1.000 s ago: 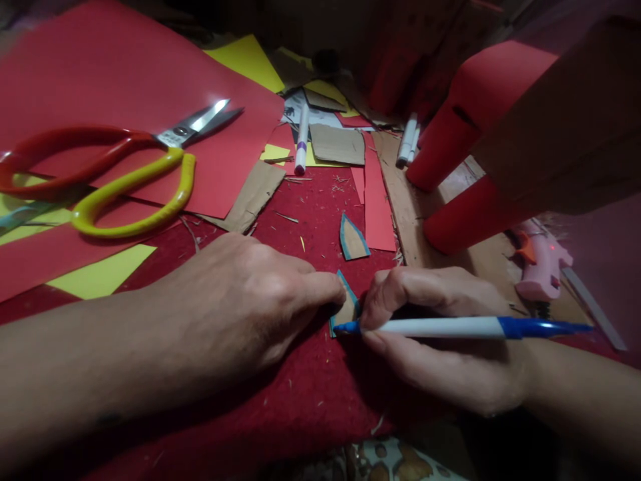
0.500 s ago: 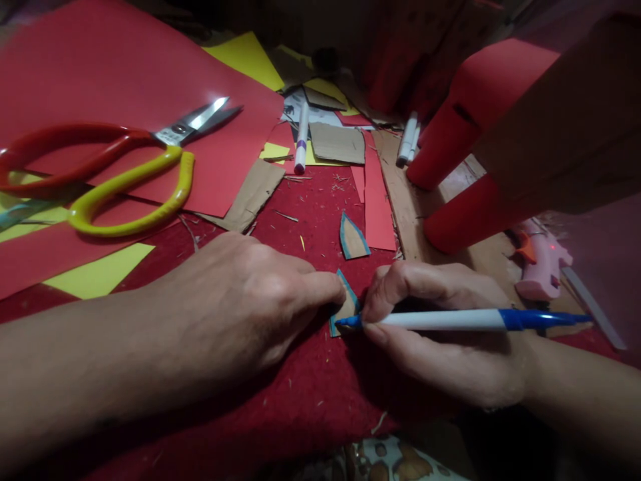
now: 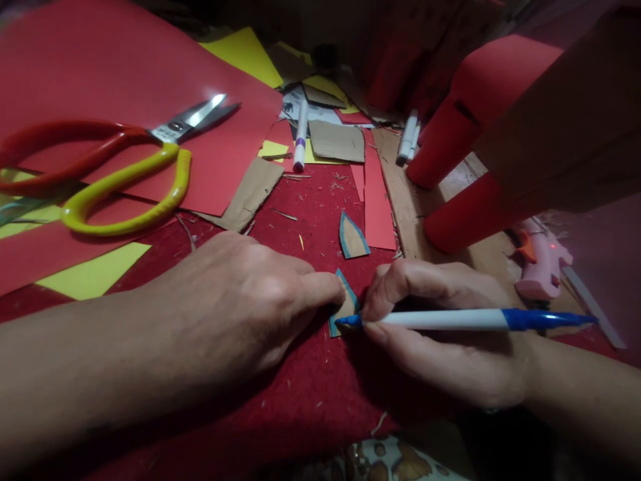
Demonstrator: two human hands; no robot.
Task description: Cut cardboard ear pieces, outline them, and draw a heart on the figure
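Observation:
My right hand (image 3: 441, 334) is closed round a white marker (image 3: 451, 320) with blue ends, held almost level. Its blue tip touches the lower part of a small pointed cardboard piece (image 3: 345, 308) that has blue along its edges. My left hand (image 3: 265, 294) presses this piece against the red cloth with the index fingertip, its other fingers curled under and mostly hidden. Just beyond lies a second pointed cardboard piece (image 3: 353, 236), edged in blue on its visible sides and touched by neither hand.
Scissors (image 3: 170, 133) with red and yellow handles lie on red paper (image 3: 125, 60) at left. Farther back are a purple-banded marker (image 3: 300, 137) and cardboard scraps (image 3: 336, 141). Red tubes (image 3: 463, 210) and a pink glue gun (image 3: 543, 267) are at right.
My hands and the piece stay almost in place. The marker's far end has shifted very slightly right, and the view has moved a little.

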